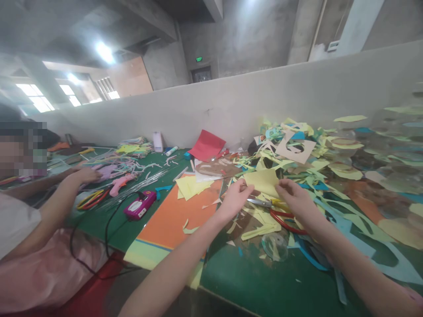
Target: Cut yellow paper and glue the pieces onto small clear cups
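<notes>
Both my hands hold one yellow paper piece [262, 182] above the green table [264, 281]. My left hand [235, 199] pinches its left lower edge. My right hand [293, 194] pinches its right lower edge. Just below the paper lie scissors [264, 203] with yellow handles, and red-handled scissors [286, 221] sit beside them. Under my left forearm lies a large orange sheet [175, 220] with several yellow sheets [190, 186] on its far end.
A heap of coloured paper scraps [330, 167] covers the right side up to the grey partition wall [231, 101]. A red folded sheet [206, 145] leans there. At left a person's arm [56, 198] reaches over pipe cleaners; a magenta glue gun [140, 205] with black cord lies nearby.
</notes>
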Available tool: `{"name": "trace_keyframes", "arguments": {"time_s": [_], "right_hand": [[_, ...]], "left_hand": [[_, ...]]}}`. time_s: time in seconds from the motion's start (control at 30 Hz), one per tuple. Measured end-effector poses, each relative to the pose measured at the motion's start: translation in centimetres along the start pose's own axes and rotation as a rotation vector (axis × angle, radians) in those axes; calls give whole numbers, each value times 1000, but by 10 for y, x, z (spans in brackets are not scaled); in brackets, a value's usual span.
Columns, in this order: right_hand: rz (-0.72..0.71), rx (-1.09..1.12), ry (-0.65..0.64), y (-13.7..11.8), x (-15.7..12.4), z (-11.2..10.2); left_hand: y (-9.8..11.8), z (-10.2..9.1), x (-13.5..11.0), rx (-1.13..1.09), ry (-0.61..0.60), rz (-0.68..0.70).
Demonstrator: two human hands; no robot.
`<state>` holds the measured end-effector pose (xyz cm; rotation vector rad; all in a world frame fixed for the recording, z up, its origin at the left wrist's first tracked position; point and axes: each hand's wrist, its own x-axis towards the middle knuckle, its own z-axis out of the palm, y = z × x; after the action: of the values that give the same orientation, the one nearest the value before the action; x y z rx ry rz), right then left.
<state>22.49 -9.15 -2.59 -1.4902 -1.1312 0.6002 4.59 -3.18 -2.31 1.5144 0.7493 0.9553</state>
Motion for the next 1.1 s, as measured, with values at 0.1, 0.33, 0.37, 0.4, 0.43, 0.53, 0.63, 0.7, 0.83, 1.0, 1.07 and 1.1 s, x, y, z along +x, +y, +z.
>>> {"name": "trace_keyframes", "arguments": {"time_s": [0.1,0.33,0.37,0.4,0.43,0.53,0.63,0.7,0.83,1.0,1.07,1.1], "right_hand": [[10,0,11,0,1,0],[31,14,18,-7,-2,-1],[33,16,17,-8,-3,-1],[35,19,17,-9,-3,-1],[36,22,16,-9,-3,-1],[35,36,15,-10,-2,0],[32,46,18,-11,-2,0],[34,49,20,-12,-2,-1],[48,45,14,-15,-4,-1],[55,42,7,-15,-5,0],[57,41,10,-14,-4,0],[58,42,9,-13,-4,1]], "left_hand": [[-1,-1,0,7,1,31],[-3,-2,-1,38,-39,-24],[-3,-2,-1,32,-36,-34],[-2,-1,-1,23,-32,-42],[-1,-1,-1,16,-30,-49],[3,-1,-2,38,-26,-60],[7,-2,-4,171,-10,-28],[8,-4,-5,263,-2,-5],[8,-5,-7,280,-25,-10],[4,-5,-4,150,-61,-60],[3,-5,-3,102,-65,-81],[3,-4,-3,92,-61,-85]]}}
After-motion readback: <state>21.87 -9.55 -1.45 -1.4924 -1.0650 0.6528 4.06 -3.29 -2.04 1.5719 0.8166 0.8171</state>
